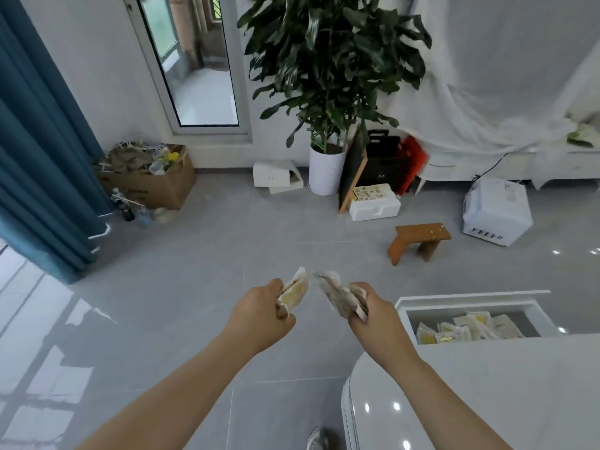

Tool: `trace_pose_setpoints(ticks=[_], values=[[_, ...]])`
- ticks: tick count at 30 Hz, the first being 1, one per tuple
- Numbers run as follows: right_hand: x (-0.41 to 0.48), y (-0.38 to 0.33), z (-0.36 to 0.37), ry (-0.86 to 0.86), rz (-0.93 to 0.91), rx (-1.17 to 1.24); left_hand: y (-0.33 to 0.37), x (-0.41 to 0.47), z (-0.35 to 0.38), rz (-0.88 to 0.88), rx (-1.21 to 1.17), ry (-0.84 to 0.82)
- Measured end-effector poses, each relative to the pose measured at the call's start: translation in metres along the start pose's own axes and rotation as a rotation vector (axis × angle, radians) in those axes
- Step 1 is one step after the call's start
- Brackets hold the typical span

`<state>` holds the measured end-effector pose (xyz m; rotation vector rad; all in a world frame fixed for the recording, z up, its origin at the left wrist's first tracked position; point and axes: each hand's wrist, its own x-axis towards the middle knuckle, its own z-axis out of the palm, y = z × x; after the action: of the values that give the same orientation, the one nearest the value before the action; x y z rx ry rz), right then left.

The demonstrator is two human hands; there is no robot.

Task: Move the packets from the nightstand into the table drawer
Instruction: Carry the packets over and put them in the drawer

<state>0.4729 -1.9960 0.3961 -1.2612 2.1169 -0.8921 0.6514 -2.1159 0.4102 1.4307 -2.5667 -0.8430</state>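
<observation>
Left hand (259, 315) and right hand (376, 319) each grip a bunch of thin pale-yellow plastic packets (293, 292) over the floor beside the open white table drawer (418, 302); probably light, floppy, slippery, best clamped mid-stack.

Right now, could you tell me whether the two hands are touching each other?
Apart. The head view shows grey floor between the left hand and the right hand.

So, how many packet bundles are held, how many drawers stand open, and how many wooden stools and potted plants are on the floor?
held packet bundles: 2
open drawer: 1
wooden stool: 1
potted plant: 1
total: 5
</observation>
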Motion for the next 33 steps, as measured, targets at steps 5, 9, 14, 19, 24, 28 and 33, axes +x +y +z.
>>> trace_pose_setpoints(ticks=[5,9,14,19,24,28,33], values=[[0.040,0.031,-0.025,0.046,0.058,0.026,0.033,0.063,0.012,0.013,0.011,-0.028],[0.063,0.049,-0.038,0.075,0.125,0.026,0.054,0.105,0.019,0.046,0.013,-0.052],[0.097,0.067,-0.044,0.109,0.226,0.021,0.064,0.159,0.029,0.091,0.018,-0.126],[0.139,0.081,-0.037,0.177,0.333,0.008,0.063,0.223,0.034,0.135,0.011,-0.222],[0.186,0.078,-0.029,0.251,0.445,0.034,0.064,0.300,0.025,0.216,0.039,-0.312],[0.215,0.072,-0.026,0.315,0.515,0.075,0.069,0.348,0.019,0.299,0.059,-0.361],[0.240,0.072,-0.029,0.417,0.606,0.141,0.084,0.397,0.024,0.391,0.096,-0.428]])
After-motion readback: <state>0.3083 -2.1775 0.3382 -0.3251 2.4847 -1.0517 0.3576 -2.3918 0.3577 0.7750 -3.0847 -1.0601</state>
